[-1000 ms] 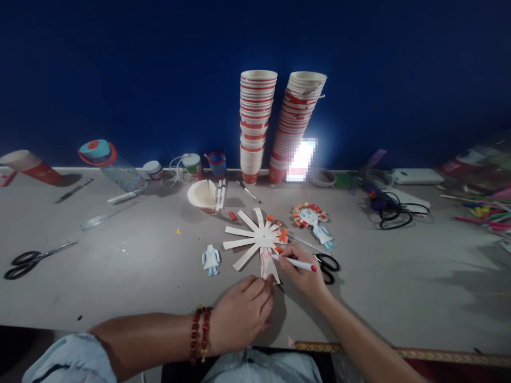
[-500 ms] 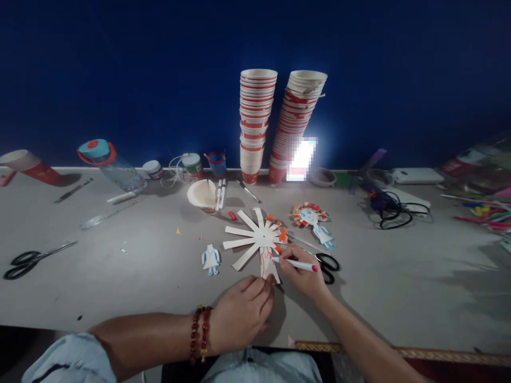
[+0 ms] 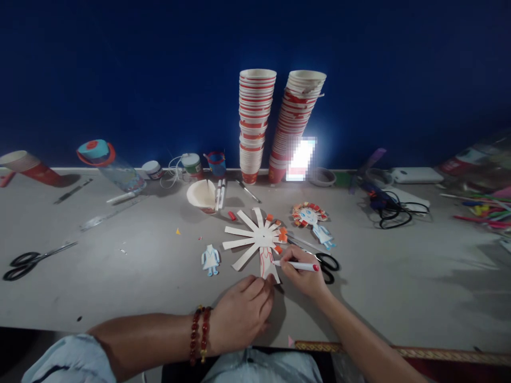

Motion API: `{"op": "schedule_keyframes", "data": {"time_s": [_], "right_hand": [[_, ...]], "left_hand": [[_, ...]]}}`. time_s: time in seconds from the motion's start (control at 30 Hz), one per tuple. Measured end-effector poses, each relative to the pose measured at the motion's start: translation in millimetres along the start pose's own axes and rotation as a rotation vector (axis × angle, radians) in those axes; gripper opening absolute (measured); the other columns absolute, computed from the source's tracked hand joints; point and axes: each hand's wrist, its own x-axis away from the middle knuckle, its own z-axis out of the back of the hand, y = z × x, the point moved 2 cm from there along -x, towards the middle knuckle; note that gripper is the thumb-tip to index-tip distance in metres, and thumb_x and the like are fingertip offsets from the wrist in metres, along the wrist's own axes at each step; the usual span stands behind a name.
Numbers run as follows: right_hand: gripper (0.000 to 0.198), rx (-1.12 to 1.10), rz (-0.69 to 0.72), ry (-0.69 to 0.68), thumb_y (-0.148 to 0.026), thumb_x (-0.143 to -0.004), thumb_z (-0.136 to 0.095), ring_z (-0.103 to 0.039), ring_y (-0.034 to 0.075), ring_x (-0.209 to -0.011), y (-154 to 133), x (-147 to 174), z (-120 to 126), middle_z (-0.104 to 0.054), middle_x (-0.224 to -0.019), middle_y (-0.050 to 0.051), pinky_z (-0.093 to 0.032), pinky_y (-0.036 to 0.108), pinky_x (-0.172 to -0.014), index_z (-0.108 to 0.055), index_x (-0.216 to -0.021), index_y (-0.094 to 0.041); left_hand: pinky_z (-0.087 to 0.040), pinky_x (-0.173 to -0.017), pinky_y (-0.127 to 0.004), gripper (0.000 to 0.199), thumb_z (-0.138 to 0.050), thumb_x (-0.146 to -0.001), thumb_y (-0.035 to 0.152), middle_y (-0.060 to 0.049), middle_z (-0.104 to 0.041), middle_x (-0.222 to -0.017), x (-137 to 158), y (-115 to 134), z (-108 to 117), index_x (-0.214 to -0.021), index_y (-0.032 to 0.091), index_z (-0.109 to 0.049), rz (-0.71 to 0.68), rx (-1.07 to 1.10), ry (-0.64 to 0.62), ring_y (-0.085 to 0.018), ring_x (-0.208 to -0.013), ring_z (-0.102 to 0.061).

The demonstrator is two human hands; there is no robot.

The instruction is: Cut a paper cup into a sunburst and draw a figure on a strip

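My right hand (image 3: 301,270) pinches a white marker with a red end (image 3: 302,265), its tip resting on the wide strip of a cut-open paper cup (image 3: 262,236). Red outlines of a small dress-like figure show on that strip. At the strip's lower end, my left hand (image 3: 243,311) holds the paper with curled fingers, the thumb hidden in part. Several narrow strips fan out from the cup's round base, some with curled orange ends. To the left lies a paper doll body (image 3: 210,260) outlined in blue. A finished doll with a fringed head (image 3: 309,215) lies at the upper right.
Black-handled scissors (image 3: 328,266) lie beside my right hand, others (image 3: 30,263) at far left. Two tall paper cup stacks (image 3: 253,122) (image 3: 297,117) stand at the back. A cut cup (image 3: 202,194), two markers (image 3: 220,194), a red cap (image 3: 232,216) and a bottle (image 3: 115,165) are around.
The marker tip has moved slightly down along the strip, and the red line on the right side of the drawing is longer. My left hand stays in place.
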Motion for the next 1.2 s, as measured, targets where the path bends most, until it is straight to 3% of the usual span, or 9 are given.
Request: {"op": "schedule_keyframes", "data": {"time_s": [1.2], "right_hand": [[0.017, -0.098, 0.016, -0.112, -0.017, -0.074, -0.048, -0.041, 0.013, -0.05, -0.4, 1.5, 5.2, -0.047, -0.055, -0.003, -0.032, 0.027, -0.049, -0.046, -0.057, -0.022]], "left_hand": [[-0.027, -0.105, -0.039, 0.067, -0.051, -0.093, 0.055, -0.02, -0.05, -0.141, -0.2, -1.4, 3.4, -0.131, 0.001, -0.052, -0.003, 0.017, 0.009, -0.028, -0.12, -0.046]]}}
